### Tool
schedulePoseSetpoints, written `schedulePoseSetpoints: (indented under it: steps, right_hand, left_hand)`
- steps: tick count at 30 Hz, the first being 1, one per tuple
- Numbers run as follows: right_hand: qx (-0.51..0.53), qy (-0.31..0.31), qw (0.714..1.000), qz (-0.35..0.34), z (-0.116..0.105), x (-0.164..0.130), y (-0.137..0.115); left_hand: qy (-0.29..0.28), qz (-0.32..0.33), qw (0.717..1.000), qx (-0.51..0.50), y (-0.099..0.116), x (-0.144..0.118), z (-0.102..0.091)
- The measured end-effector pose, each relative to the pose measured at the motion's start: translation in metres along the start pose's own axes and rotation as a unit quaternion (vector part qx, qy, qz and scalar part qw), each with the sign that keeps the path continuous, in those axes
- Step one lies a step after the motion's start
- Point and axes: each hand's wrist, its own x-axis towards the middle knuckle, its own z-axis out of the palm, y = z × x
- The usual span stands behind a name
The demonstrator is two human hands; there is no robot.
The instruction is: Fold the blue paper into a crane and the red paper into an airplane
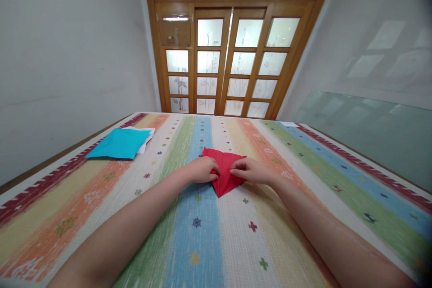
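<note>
A folded sheet of red paper (224, 166) lies on the striped tablecloth in front of me, with one corner pointing toward me and creases on its surface. My left hand (203, 170) is on its left side, fingers curled and closed on the paper. At the right side, my right hand (252, 171) has thumb and fingertips drawn together against the sheet. What exactly is pinched between the fingertips is too small to make out clearly.
Blue paper (119, 143) rests at the far left of the tablecloth (195, 243), with white sheets (148, 137) partly under it. A small white piece (288, 124) lies at the far right edge. Beyond the table stand wooden doors with glass panes (232, 63); a greenish panel (364, 126) leans at right.
</note>
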Motion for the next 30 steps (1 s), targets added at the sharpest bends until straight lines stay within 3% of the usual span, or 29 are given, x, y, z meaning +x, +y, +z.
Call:
schedulePoseSetpoints:
  steps: [4,16,25,30]
  right_hand:
    - [-0.090,0.066,0.994,-0.005,0.014,0.006,0.003]
    - [-0.141,0.130,0.981,-0.016,0.031,0.005,0.008]
    - [-0.149,0.099,0.984,-0.008,0.029,0.005,0.000]
    - [-0.145,0.051,0.987,0.045,0.018,0.002,-0.006]
  left_hand:
    - [0.004,0.001,1.000,0.008,-0.002,-0.001,0.003]
    - [-0.010,-0.002,0.998,0.065,0.008,-0.007,-0.008]
    - [0.007,-0.046,0.978,0.203,0.048,-0.007,-0.016]
    - [-0.045,-0.035,0.976,0.208,0.064,-0.007,-0.018]
